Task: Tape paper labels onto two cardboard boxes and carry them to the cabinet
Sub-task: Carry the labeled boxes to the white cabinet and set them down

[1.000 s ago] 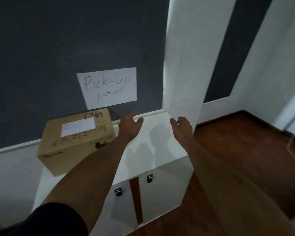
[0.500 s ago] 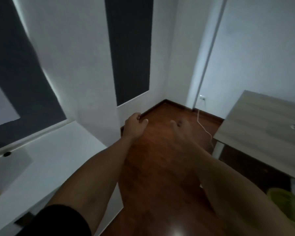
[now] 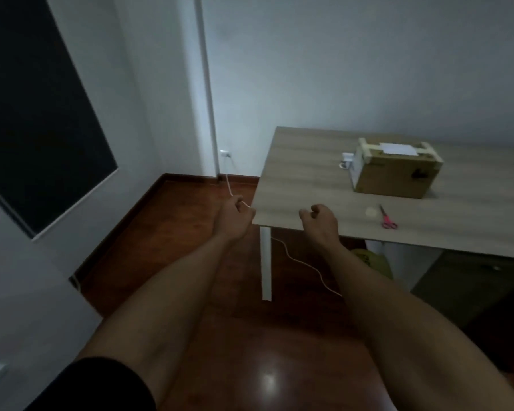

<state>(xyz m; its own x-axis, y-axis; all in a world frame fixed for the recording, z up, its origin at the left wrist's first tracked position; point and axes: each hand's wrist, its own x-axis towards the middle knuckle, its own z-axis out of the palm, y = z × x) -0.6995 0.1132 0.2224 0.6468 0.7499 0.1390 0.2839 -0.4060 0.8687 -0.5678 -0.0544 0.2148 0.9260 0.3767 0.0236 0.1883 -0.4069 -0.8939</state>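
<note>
Ahead of my right hand (image 3: 319, 223) and left hand (image 3: 233, 222), both loosely curled and holding nothing, cardboard box (image 3: 395, 170) on the table (image 3: 303, 173), paper label (image 3: 396, 148) on top, scissors (image 3: 387, 218) nearer, small white item behind box unclear, table's right end cut off

The surface (image 3: 309, 161) runs off the right edge, its far end unseen; the small white object (image 3: 347, 160) left of the cardboard box (image 3: 393, 176) is too small to identify; under the surface, a yellow-green thing (image 3: 374, 262) shows only partly; both grips' curled fingers hide their palms.
</note>
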